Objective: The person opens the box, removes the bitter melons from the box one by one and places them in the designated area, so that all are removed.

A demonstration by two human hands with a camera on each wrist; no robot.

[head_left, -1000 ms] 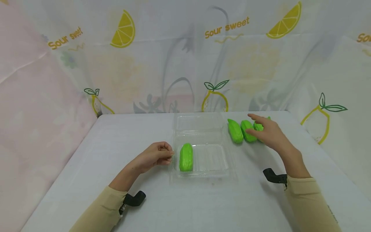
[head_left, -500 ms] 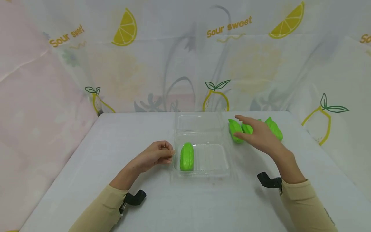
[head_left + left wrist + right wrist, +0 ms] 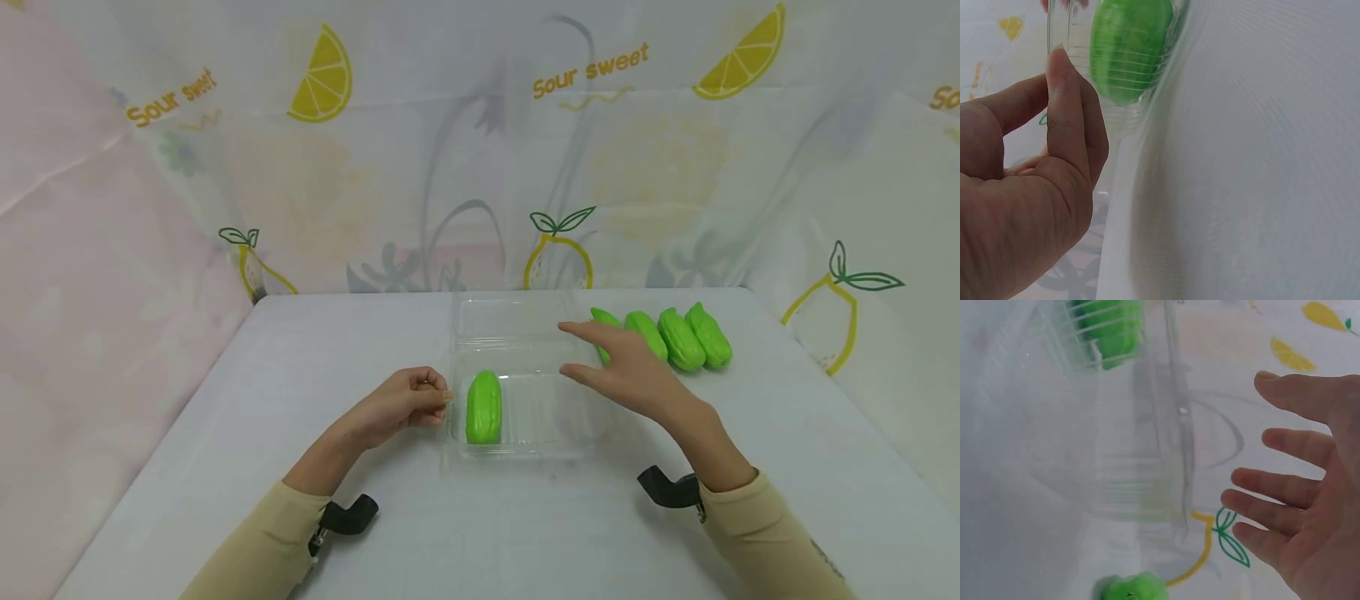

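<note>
A clear plastic clamshell box (image 3: 540, 408) lies opened out on the table, its lid (image 3: 513, 321) folded back to the far side. Inside, along the left wall, rests a bright green, ridged, elongated vegetable-like piece (image 3: 483, 408). My left hand (image 3: 401, 404) pinches the box's left rim between thumb and fingers; the left wrist view shows the thumb (image 3: 1063, 81) on that edge. Over the box's right side hovers my right hand (image 3: 626, 367), holding nothing. Its fingers (image 3: 1279, 481) are spread and apart from the box in the right wrist view.
Several similar green pieces (image 3: 681, 340) lie side by side at the back right of the white table (image 3: 337, 333); my right hand partly covers the leftmost. Lemon-printed cloth (image 3: 450, 167) hangs behind the table and along both sides.
My right hand has moved left and slightly nearer, from above the row of green pieces to the box's right side. The left hand stays at the rim, and the green pieces keep their places.
</note>
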